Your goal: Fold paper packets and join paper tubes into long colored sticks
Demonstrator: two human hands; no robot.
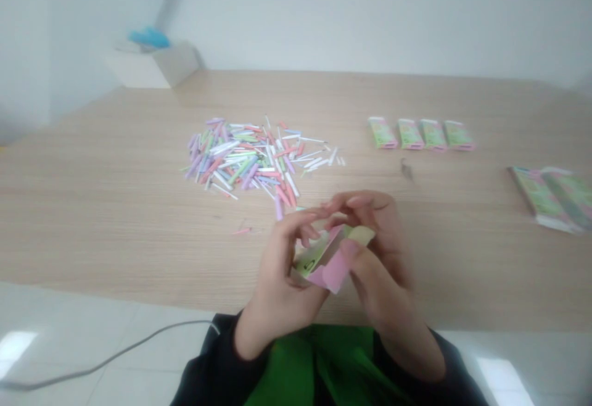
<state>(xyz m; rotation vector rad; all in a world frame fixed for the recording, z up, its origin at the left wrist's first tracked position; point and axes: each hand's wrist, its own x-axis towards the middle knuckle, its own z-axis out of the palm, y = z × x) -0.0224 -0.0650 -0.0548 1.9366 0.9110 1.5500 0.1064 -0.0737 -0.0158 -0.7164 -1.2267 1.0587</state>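
My left hand and my right hand meet above the wooden table's near half. Both grip a folded pink and green paper packet, with the fingers curled over its open edges. Its pale inner side shows at the right end, and my fingers hide much of it. Beyond my fingertips lies a loose heap of pastel paper sticks in pink, lilac, white and green. Its nearest lilac stick comes close to my left hand, without clear contact. Several small green and pink packets stand in a row to the right of the heap.
The light wood table ends at a wall behind and a tiled floor near me. Flat green and pink printed sheets lie at the right edge. A white box with a blue object sits beyond the back-left corner. A grey cable crosses the floor.
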